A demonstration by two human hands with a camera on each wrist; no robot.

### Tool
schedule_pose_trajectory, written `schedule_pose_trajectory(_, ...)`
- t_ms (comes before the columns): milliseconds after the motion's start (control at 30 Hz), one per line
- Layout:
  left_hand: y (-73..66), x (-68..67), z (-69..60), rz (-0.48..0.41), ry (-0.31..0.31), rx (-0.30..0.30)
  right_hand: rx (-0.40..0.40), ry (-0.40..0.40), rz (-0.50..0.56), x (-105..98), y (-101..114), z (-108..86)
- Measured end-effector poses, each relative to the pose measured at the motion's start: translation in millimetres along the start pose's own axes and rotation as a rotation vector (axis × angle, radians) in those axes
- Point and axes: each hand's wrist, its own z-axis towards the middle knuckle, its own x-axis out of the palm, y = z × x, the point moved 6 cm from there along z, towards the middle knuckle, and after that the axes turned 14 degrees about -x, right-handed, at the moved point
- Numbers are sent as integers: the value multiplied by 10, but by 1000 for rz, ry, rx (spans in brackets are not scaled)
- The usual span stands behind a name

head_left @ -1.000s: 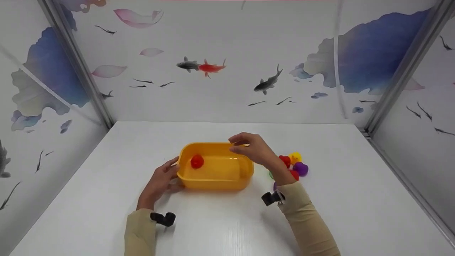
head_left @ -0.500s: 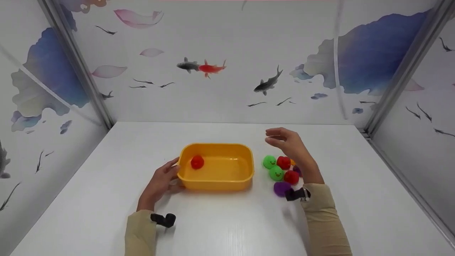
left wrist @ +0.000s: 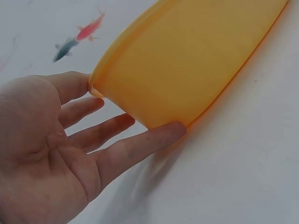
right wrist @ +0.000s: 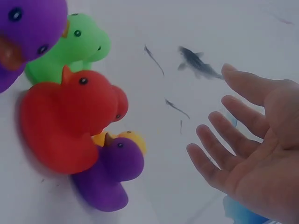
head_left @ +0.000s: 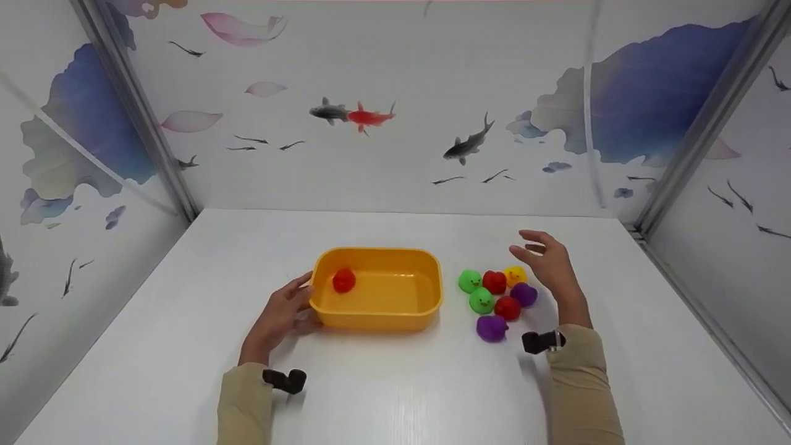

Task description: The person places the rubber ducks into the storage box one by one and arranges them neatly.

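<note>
Seven multicoloured rubber ducks (head_left: 507, 308) are separating the empty, unclenched right hand (head_left: 549, 262) from the yellow plastic tub (head_left: 377, 321), an ungrasping left hand (head_left: 281, 314) touching it.

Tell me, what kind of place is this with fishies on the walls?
It looks like a small booth, maybe for filming tabletop work. Fish-patterned wall panels stand around three sides of a white table, metal posts mark the back corners, and black wrist cameras are worn.
</note>
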Motion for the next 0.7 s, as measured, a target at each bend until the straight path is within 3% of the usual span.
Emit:
schedule_pose_trajectory(367,-10,-4,-5,1,-3,1,208,68,4,101,-523,-67)
schedule_pose_trajectory(700,-14,-6,1,-21,1,-6,237,99,21,157,-666,-83)
